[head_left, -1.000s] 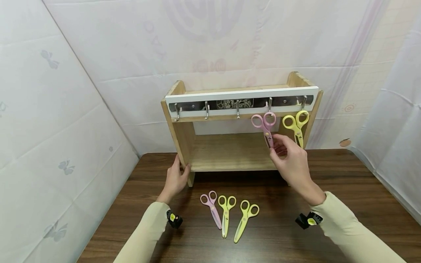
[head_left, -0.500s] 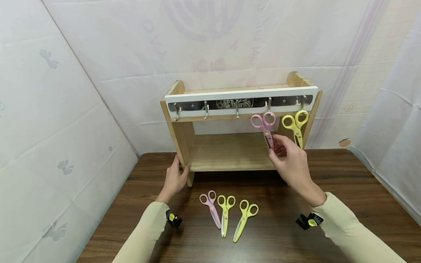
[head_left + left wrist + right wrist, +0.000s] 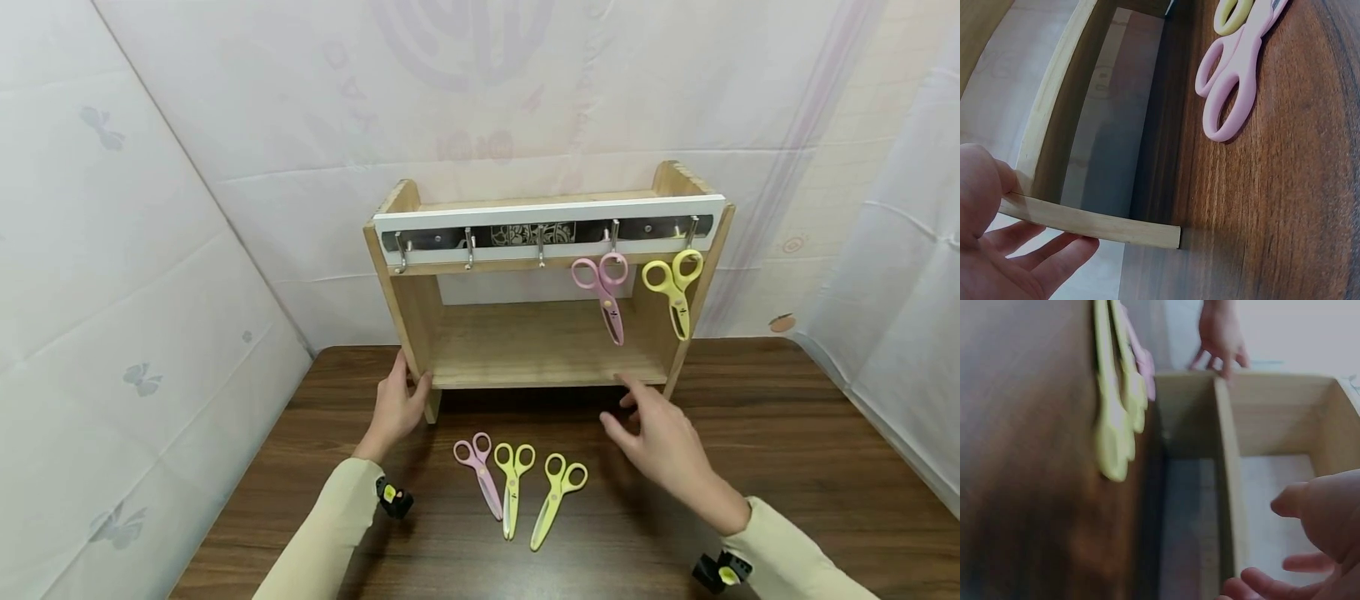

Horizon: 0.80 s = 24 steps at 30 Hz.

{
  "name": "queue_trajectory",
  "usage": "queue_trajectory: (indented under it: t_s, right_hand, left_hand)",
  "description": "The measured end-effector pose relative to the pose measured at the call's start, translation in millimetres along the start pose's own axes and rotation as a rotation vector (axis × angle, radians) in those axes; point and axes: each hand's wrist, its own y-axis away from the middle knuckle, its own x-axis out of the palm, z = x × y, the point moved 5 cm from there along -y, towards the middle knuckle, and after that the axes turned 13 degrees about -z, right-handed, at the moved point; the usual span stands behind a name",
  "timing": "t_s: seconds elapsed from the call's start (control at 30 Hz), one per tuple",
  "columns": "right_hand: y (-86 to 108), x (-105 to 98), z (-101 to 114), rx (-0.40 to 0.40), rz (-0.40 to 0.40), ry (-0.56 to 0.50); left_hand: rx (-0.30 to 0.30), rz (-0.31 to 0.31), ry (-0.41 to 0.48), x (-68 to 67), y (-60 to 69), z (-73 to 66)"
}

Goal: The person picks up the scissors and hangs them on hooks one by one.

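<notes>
The table (image 3: 795, 425) bears three scissors (image 3: 512, 482) before a shelf (image 3: 525, 342).

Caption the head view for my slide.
Left hand holding a pale wooden shelf, pink scissors and yellow scissors hanging from silver metal hooks.

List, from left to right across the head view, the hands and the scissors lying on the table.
Left hand → pink scissors → first yellow scissors → second yellow scissors → right hand.
</notes>
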Motion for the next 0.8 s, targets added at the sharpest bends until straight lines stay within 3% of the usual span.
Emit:
queue_trajectory:
  t_s: [0.33,0.63,0.8]
  right_hand:
    - [48.6,38,25,-0.063,0.345,0.103]
    - [66.2,60,43,-0.125,0.455,0.060]
    - [71.3,67,48,-0.141,0.466,0.066]
  left_hand:
    - [-0.008,0.002,0.002,-1.1,1.4,3.9]
    - [0.002,-0.005,0.003,-0.6,1.2,3.6]
    - [0.012,-0.008,0.004,0.2,-0.5,2.0]
